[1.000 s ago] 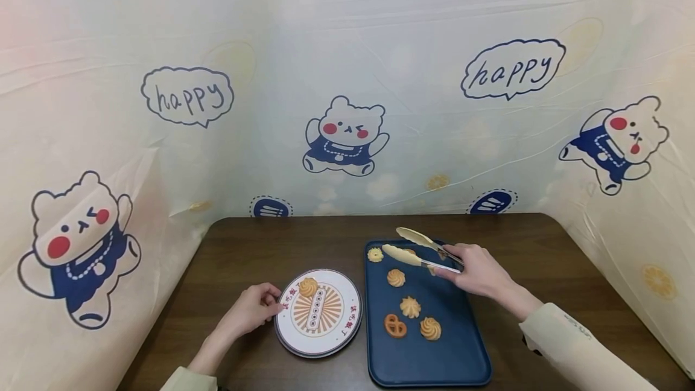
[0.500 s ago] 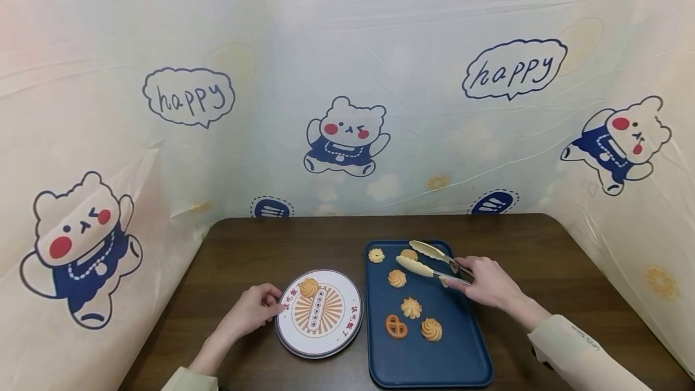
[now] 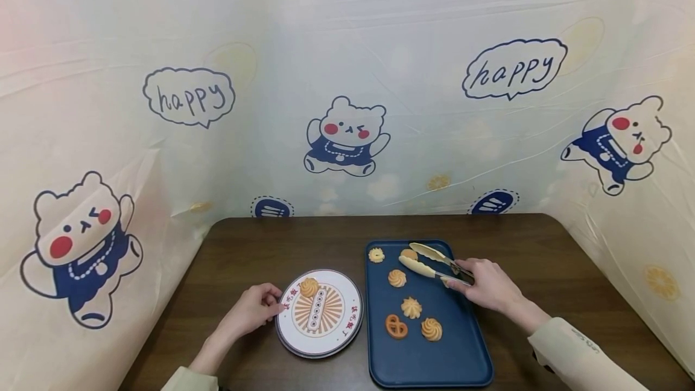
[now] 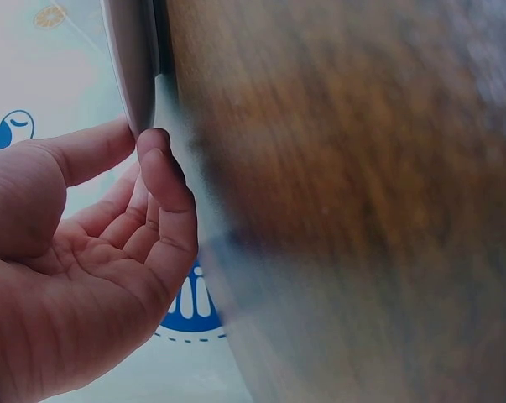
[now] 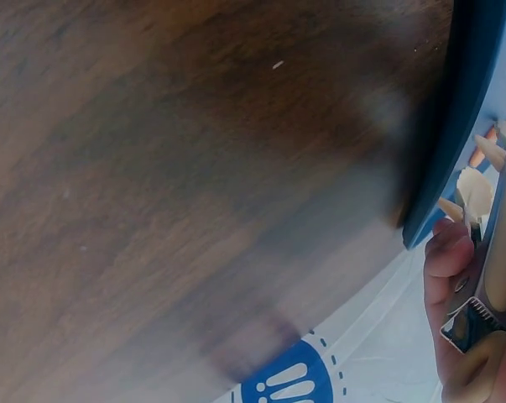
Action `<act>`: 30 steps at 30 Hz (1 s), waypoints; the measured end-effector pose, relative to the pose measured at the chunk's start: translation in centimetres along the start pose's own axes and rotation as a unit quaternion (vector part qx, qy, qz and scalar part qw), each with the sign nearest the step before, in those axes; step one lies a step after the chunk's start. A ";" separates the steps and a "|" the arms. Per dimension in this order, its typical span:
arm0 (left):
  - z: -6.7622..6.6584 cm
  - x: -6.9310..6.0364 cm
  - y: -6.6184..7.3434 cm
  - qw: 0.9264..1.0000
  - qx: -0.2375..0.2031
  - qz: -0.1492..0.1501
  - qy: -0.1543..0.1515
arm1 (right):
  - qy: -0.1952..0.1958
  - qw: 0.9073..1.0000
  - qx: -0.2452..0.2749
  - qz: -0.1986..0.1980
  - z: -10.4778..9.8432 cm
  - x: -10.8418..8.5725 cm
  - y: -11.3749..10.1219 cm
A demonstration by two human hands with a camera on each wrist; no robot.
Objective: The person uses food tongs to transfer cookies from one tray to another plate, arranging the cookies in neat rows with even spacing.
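My right hand (image 3: pixel 493 285) grips metal tongs with cream scalloped tips (image 3: pixel 417 267) over the far part of a blue tray (image 3: pixel 434 367). The spread tips stand on either side of a round cookie (image 3: pixel 409 254), partly hidden; whether they touch it I cannot tell. In the left wrist view, the thumb and index finger of my left hand (image 4: pixel 93 243) pinch the rim of a white printed plate (image 4: pixel 133 67). One swirled cookie (image 3: pixel 309 287) lies near the plate's far left edge. The right wrist view shows the tongs (image 5: pixel 498 269) only in part.
Also on the tray are a ring-shaped cookie (image 3: pixel 376 255), a swirled cookie (image 3: pixel 397 278), a star-shaped cookie (image 3: pixel 411 308), a pretzel (image 3: pixel 396 326) and another swirled cookie (image 3: pixel 431 329). The brown table (image 3: pixel 304 237) meets a printed curtain (image 3: pixel 260 155) at the back.
My right hand has shifted right and slightly nearer, bringing the tongs' tips down around the round cookie. During the last half second the tips have drawn slightly closer together. My left hand stays on the plate.
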State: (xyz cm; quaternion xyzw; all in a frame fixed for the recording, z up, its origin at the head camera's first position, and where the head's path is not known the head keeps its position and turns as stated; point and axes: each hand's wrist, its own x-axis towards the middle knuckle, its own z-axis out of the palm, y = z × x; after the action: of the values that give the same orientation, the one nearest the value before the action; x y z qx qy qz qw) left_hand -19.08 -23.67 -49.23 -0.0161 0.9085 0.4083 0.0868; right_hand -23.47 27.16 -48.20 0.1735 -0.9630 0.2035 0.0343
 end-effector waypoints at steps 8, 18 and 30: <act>-0.1 0.0 0.1 1.000 -0.001 0.006 0.000 | 0.005 1.000 -0.003 -0.005 0.0 -0.1 0.0; 0.0 -0.1 0.1 1.000 0.003 -0.006 0.001 | 0.003 1.000 0.005 -0.003 0.2 -0.1 0.2; 0.0 -0.2 0.3 1.000 -0.001 -0.002 0.002 | 0.004 1.000 0.005 -0.007 -0.1 -0.2 0.0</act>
State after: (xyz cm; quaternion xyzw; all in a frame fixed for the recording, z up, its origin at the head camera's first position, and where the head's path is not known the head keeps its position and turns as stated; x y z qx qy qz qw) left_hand -18.94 -23.53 -48.98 -0.0186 0.9085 0.4087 0.0854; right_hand -23.24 27.23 -48.14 0.1794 -0.9606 0.2086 0.0387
